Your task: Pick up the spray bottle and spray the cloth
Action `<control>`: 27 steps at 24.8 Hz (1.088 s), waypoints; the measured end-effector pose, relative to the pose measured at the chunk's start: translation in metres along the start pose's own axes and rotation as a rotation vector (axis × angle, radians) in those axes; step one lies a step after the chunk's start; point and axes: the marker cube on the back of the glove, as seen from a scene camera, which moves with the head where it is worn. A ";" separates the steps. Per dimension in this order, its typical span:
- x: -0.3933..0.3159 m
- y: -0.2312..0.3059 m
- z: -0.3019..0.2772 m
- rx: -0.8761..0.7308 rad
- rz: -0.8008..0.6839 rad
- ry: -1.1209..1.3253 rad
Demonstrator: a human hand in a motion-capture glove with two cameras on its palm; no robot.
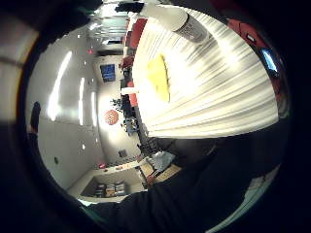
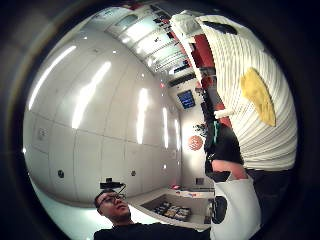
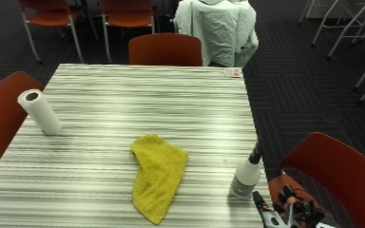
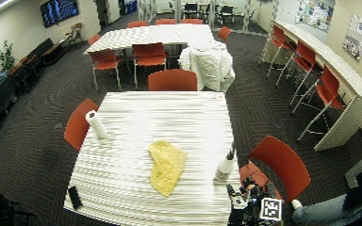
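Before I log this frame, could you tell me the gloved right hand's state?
Right hand: beside the table edge near the spray bottle, holding nothing; fingers cannot be told.

Outside view: high above the table point(image 3: 138, 90), angled down along its length toward the far edge; near-right corner at frame bottom.
Wide outside view: higher and farther back, same direction; whole table point(image 4: 162, 122) and surrounding room.
Little-finger palm view: off the table's edge point(image 1: 204, 97), facing across its top and up to the ceiling.
Thumb palm view: mostly ceiling, table point(image 2: 260, 65) at one side.
Shared by all four: the tabletop with the yellow cloth point(image 3: 157, 175).
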 end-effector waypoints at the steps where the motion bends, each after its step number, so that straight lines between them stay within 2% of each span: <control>1: 0.003 -0.004 -0.001 0.005 0.007 0.006; 14: 0.066 -0.077 -0.001 0.109 0.056 0.075; 27: 0.088 -0.119 0.002 0.179 0.048 0.147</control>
